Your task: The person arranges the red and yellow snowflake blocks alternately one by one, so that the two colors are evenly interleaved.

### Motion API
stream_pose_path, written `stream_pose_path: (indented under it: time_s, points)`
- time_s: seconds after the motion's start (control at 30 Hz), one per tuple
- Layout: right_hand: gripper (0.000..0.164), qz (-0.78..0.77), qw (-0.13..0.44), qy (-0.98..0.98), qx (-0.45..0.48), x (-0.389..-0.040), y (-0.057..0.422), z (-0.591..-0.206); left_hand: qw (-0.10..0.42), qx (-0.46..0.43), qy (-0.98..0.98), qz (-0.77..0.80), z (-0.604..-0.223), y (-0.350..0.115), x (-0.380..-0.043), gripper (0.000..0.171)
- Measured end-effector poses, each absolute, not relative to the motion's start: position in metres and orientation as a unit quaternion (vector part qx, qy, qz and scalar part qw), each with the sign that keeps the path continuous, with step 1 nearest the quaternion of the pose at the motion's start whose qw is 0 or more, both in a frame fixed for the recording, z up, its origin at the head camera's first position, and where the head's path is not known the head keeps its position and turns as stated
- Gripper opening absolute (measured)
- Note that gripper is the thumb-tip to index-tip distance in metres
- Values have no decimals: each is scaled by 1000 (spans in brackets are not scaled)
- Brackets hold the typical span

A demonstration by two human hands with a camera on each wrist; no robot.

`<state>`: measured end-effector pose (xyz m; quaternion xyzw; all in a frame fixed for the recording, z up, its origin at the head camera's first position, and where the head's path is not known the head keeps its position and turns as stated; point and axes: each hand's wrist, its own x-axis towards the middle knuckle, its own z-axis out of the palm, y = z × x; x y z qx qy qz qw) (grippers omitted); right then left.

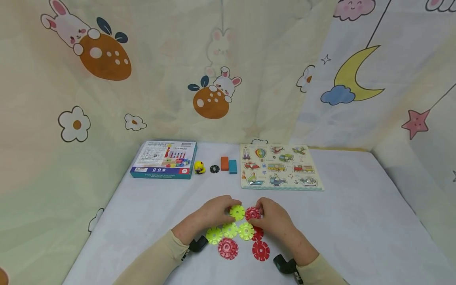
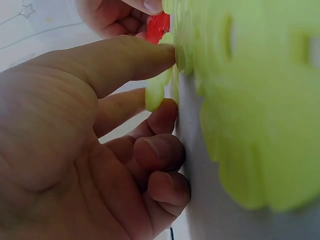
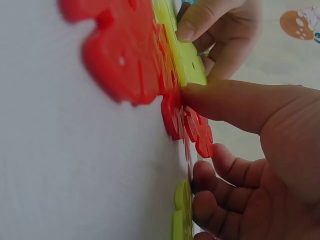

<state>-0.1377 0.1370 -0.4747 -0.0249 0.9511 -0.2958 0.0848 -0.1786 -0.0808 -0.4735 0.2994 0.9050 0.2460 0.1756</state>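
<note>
In the head view, my left hand (image 1: 210,213) pinches the top yellow-green notched plastic disc (image 1: 237,212) between thumb and fingers. My right hand (image 1: 277,217) pinches a red notched disc (image 1: 252,213) right beside it. Below lie more yellow-green discs (image 1: 214,235) in a row, with a red disc (image 1: 257,233) at the right end, partly covered by the right hand. Two further red discs (image 1: 228,248) sit lower, towards me. The right wrist view shows the gripped red disc (image 3: 199,132) tilted between thumb and fingers, and another yellow-green disc (image 3: 181,212) below.
Along the back of the white table stand a boxed set (image 1: 164,158), a small yellow figure (image 1: 199,167), a black round piece (image 1: 214,169), an orange block (image 1: 224,163), a blue block (image 1: 232,166) and a vehicle picture puzzle board (image 1: 281,167). A printed curtain (image 1: 160,99) hangs behind.
</note>
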Motion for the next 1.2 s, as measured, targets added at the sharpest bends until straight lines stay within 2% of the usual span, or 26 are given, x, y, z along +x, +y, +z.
stream_pose_path:
  time_s: [0.23,0.43,0.73,1.0,1.2]
  points:
    - [51,-268,77,957,-75,-137,136,-471,167,315,910,213,-476,-80,-180,54]
    - [48,-233,67,962,-124,-134,136,-471,158,337,906,203,-474,-81,-179,56]
    - [49,-237,69,962,-121,-134,137,-472,157,338,903,214,-474,-80,-179,48]
    - [50,-254,79,958,-105,-135,137,-472,138,308,919,203,-471,-88,-183,52]
    - [50,-261,86,956,-99,-136,137,-472,121,285,921,236,-453,-104,-188,51]
